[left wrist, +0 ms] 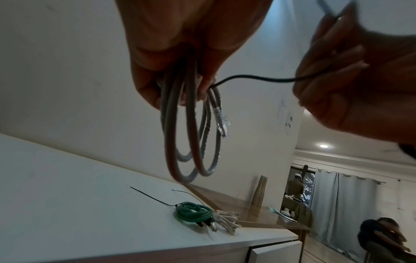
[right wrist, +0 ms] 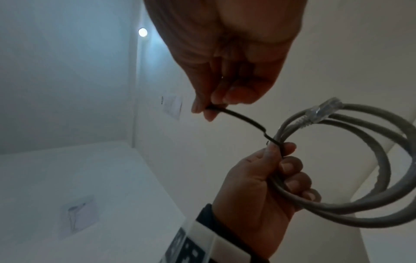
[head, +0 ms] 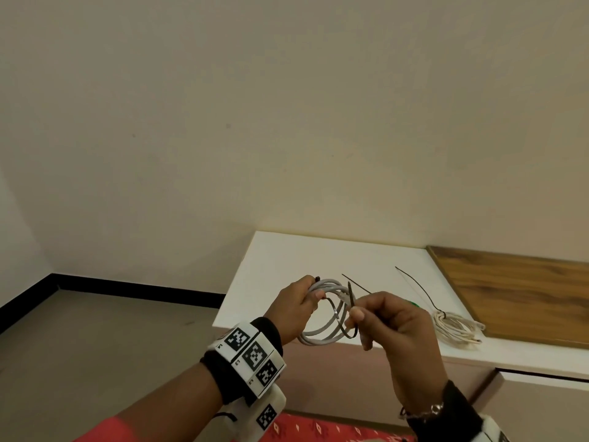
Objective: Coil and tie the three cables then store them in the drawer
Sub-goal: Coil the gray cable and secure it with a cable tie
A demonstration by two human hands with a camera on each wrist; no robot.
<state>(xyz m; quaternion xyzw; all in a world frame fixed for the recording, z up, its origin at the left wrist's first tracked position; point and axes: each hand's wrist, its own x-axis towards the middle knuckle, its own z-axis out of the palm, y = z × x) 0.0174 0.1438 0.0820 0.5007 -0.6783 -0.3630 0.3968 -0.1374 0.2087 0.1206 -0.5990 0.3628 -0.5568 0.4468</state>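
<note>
My left hand (head: 299,303) grips a coiled grey cable (head: 328,333) in the air in front of the white cabinet top (head: 287,260); the coil (left wrist: 189,142) hangs from its fingers with a clear plug (left wrist: 221,122) showing. A black zip tie (head: 345,317) runs from the left fingers across to my right hand (head: 379,317), which pinches its free end (right wrist: 216,108). On the cabinet top lie a tied white cable coil (head: 455,328) and a tied green cable coil (left wrist: 193,213), each with a black tie tail sticking out.
A wooden surface (head: 522,291) adjoins the white cabinet top on the right. A drawer front (head: 541,406) shows below the cabinet's right edge. A red patterned fabric (head: 318,429) lies near my body. A person (left wrist: 382,236) sits far off by curtains.
</note>
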